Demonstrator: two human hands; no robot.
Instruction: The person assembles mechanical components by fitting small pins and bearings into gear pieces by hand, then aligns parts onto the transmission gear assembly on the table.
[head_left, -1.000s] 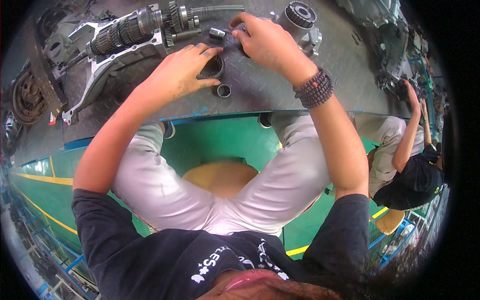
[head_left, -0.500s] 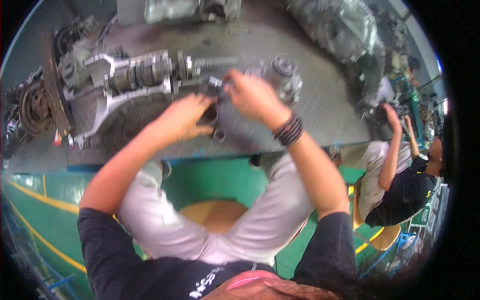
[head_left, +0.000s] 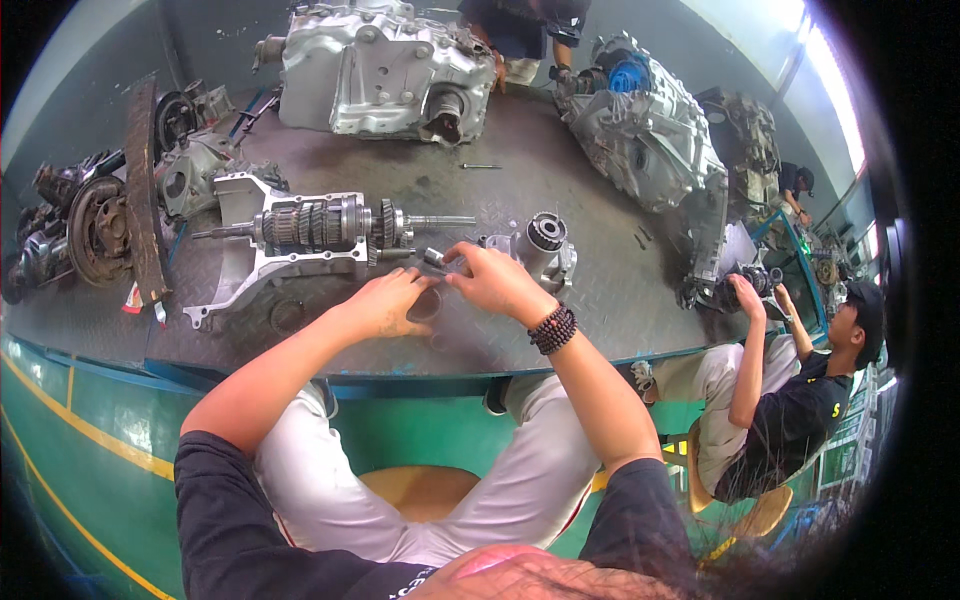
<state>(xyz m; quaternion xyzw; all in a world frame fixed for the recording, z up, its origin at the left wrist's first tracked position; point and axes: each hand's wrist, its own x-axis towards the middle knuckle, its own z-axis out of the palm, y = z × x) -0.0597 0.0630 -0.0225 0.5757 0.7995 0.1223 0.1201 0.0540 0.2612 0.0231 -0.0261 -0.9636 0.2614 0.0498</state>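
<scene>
My left hand (head_left: 388,304) is curved around a grey metal ring (head_left: 436,306) low over the bench, thumb on the near side and fingers on the far side. Beside it, my right hand (head_left: 496,284) has its fingers bent together; what they pinch is mostly hidden. A small bright metal cylinder (head_left: 433,257) shows at those fingertips. Just beyond my hands on the left lies an open gearbox housing half (head_left: 237,273) with a gear shaft assembly (head_left: 310,224) in it. To the right of my right hand stands a grey housing with a bearing on top (head_left: 545,240).
A large silver gearbox casing (head_left: 375,75) sits at the back, another casing (head_left: 645,140) at the back right. Rusty drums (head_left: 98,230) and a steel beam (head_left: 148,190) crowd the left. A bolt (head_left: 481,166) lies mid-bench. A co-worker (head_left: 780,420) sits at the right.
The view has tilted up, so the bench sits lower in the picture and more of its back shows. My hands remain close together at the same spot by the gear shaft.
</scene>
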